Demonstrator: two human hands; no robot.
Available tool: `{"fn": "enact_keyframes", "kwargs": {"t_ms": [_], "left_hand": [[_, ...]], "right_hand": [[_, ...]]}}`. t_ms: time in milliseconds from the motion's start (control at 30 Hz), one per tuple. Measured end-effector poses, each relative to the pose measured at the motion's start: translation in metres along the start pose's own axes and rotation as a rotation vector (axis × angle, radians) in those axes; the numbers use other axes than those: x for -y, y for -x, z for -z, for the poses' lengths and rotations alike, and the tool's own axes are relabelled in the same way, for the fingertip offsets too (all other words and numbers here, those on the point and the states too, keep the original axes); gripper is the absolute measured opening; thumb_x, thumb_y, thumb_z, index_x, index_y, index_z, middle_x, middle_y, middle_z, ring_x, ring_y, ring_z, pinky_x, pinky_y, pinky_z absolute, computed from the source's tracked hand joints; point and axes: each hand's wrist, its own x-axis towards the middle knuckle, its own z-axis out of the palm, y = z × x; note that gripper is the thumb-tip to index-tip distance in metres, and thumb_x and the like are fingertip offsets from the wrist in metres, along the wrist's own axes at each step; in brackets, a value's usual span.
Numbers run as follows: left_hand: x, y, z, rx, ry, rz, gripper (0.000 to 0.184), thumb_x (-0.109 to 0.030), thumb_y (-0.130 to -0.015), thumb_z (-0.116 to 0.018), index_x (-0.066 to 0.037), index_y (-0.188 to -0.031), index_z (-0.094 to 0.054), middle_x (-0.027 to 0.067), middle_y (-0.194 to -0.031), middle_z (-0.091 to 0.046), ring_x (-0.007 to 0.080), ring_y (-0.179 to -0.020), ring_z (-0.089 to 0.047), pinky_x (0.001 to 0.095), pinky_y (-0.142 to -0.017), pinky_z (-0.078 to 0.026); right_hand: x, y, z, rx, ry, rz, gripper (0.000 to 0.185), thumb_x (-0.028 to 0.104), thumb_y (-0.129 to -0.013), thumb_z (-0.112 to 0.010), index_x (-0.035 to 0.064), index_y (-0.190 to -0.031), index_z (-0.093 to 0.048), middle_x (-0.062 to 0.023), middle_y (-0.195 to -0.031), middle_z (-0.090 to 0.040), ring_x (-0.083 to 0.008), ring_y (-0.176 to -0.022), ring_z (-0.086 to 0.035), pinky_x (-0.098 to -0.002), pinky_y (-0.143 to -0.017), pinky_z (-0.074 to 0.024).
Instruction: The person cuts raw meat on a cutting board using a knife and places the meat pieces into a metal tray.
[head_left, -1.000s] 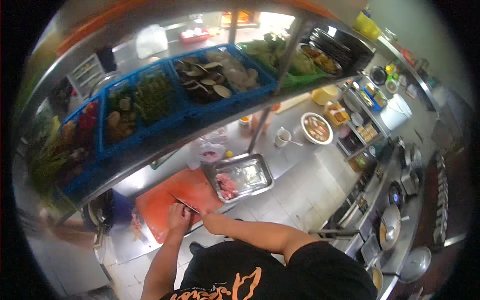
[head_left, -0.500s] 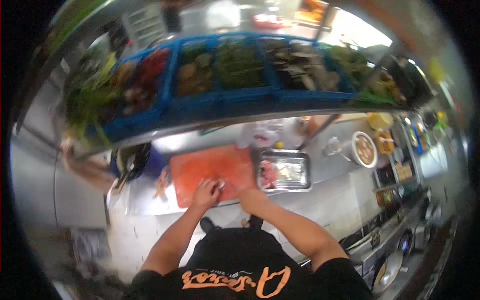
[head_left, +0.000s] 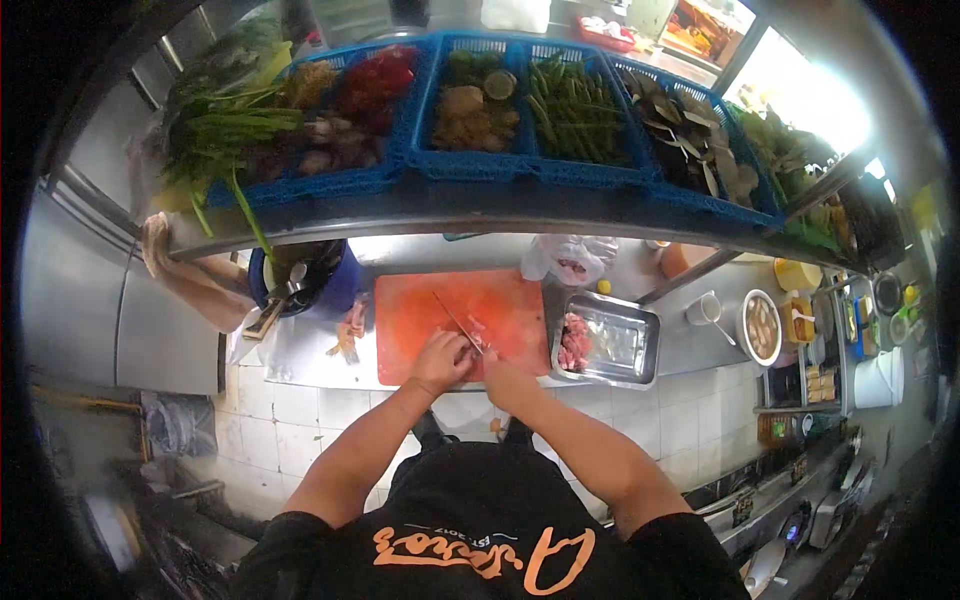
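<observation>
My right hand grips a kitchen knife; its long thin blade points away and to the left over the orange cutting board. My left hand rests at the board's front edge, fingers curled against something small and pale beside the blade; most of that piece is hidden. A small pinkish scrap lies on the board just right of the blade. Close by on the right, a steel tray holds pink chopped meat at its left and whitish pieces beside it.
Overhead, a metal shelf bears blue baskets of vegetables. On the left are a dark blue bucket and orange-and-white scraps. A plastic bag, a cup and a white bowl stand to the right.
The view has swung, so the board and tray appear farther right, and the picture is sharper. The knife blade now shows clearly beside my left fingers. Both hands stay near the board's front edge.
</observation>
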Motion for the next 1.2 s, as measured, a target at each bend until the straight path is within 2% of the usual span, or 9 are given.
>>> {"fn": "enact_keyframes", "kwargs": {"t_ms": [233,433,533,633,833,933,1033,1133,1200], "left_hand": [[-0.007,0.007,0.01,-0.018,0.007,0.015,0.02,-0.015,-0.077,-0.069,-0.005,-0.092,-0.062,0.0135,-0.089,-0.059,0.036,-0.09,-0.058,0.0467,-0.086,-0.047],[-0.005,0.002,0.004,-0.119,0.006,-0.04,0.02,-0.017,-0.077,-0.068,-0.004,-0.09,-0.06,0.0145,-0.089,-0.058,0.0366,-0.088,-0.057,0.0475,-0.084,-0.046],[0.0,0.005,0.001,-0.05,0.008,-0.027,0.022,-0.021,-0.078,-0.067,-0.004,-0.09,-0.06,0.015,-0.09,-0.058,0.0366,-0.089,-0.056,0.0482,-0.084,-0.046],[0.001,0.006,0.001,-0.011,-0.007,-0.025,0.023,-0.022,-0.078,-0.067,-0.003,-0.09,-0.059,0.0157,-0.091,-0.058,0.0368,-0.09,-0.056,0.049,-0.085,-0.046],[-0.011,0.008,0.009,-0.077,0.059,0.049,0.022,-0.019,-0.076,-0.068,-0.003,-0.088,-0.058,0.0158,-0.093,-0.056,0.0374,-0.091,-0.056,0.0485,-0.091,-0.047],[-0.005,0.011,0.003,-0.081,0.02,-0.002,0.02,-0.017,-0.075,-0.068,-0.004,-0.086,-0.057,0.0155,-0.093,-0.056,0.0365,-0.091,-0.056,0.0474,-0.089,-0.048],[-0.005,0.011,0.003,-0.078,0.0,-0.018,0.019,-0.016,-0.075,-0.067,-0.004,-0.084,-0.057,0.0149,-0.094,-0.056,0.0353,-0.091,-0.056,0.0466,-0.087,-0.048],[-0.002,0.008,0.004,-0.006,0.01,-0.028,0.018,-0.015,-0.075,-0.067,-0.004,-0.086,-0.059,0.0137,-0.094,-0.057,0.0345,-0.091,-0.057,0.046,-0.086,-0.048],[-0.003,0.007,0.01,-0.032,0.02,-0.097,0.018,-0.014,-0.075,-0.066,-0.004,-0.088,-0.06,0.013,-0.094,-0.058,0.0343,-0.091,-0.057,0.0453,-0.085,-0.049]], "right_hand": [[0.01,0.008,0.057,0.161,0.089,0.079,0.045,0.013,-0.091,-0.056,-0.0067,-0.13,-0.043,-0.0299,-0.097,-0.069,-0.0436,-0.091,-0.07,-0.0539,-0.079,-0.0553],[0.026,0.074,0.075,0.321,-0.04,-0.197,0.058,0.018,-0.088,-0.064,-0.0033,-0.136,-0.041,-0.0309,-0.098,-0.07,-0.0439,-0.092,-0.07,-0.0547,-0.076,-0.0554],[0.012,0.053,0.028,0.195,-0.06,-0.183,0.032,0.009,-0.093,-0.048,-0.0034,-0.122,-0.045,-0.0331,-0.09,-0.069,-0.0471,-0.086,-0.07,-0.06,-0.077,-0.0527],[-0.011,0.004,-0.013,0.032,0.01,-0.044,0.045,0.013,-0.09,-0.057,-0.0068,-0.127,-0.043,-0.0279,-0.087,-0.071,-0.0435,-0.082,-0.072,-0.0552,-0.069,-0.0554],[-0.003,0.025,0.046,0.123,0.206,0.172,0.042,0.012,-0.092,-0.054,-0.0063,-0.128,-0.042,-0.0296,-0.087,-0.07,-0.0445,-0.082,-0.071,-0.0537,-0.072,-0.0554],[0.031,0.072,0.083,0.314,0.019,-0.096,0.035,0.01,-0.094,-0.046,-0.0052,-0.125,-0.043,-0.0335,-0.094,-0.069,-0.0475,-0.09,-0.07,-0.0592,-0.079,-0.0526],[0.031,0.071,0.064,0.285,-0.063,-0.162,0.035,0.012,-0.096,-0.042,-0.0061,-0.127,-0.042,-0.0348,-0.096,-0.068,-0.0488,-0.092,-0.069,-0.0589,-0.081,-0.0521],[0.003,0.025,-0.002,0.175,-0.137,-0.189,0.041,0.013,-0.093,-0.05,-0.0062,-0.129,-0.046,-0.0329,-0.097,-0.069,-0.0485,-0.094,-0.068,-0.0563,-0.086,-0.0521],[-0.02,-0.002,-0.026,0.065,-0.035,-0.068,0.038,0.012,-0.094,-0.048,-0.0055,-0.128,-0.046,-0.0321,-0.096,-0.069,-0.0483,-0.093,-0.069,-0.0573,-0.084,-0.052]]}}
